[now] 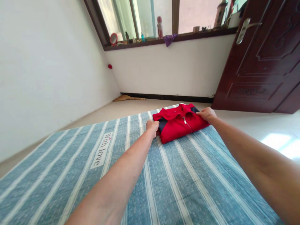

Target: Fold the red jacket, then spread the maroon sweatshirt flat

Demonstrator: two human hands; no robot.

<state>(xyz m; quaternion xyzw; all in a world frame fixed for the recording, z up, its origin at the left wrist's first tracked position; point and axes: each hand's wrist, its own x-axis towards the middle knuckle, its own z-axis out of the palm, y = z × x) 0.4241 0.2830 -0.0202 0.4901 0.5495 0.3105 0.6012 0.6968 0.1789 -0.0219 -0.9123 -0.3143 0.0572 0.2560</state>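
holding a folded red, navy-panelled fabric jacket (179, 128) at the far edge of the blue, white-striped cloth (173, 181), i pinch the jacket's left side in my left hand (152, 127), its right side in my right hand (207, 115).

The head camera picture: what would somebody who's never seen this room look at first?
Probably the bright red garment, folded near the far edge of the striped blue cover, with the left hand gripping one side and the right hand the other. Next might come the "With love" lettering farther left on the cover, and the purple cloth hanging over the windowsill.
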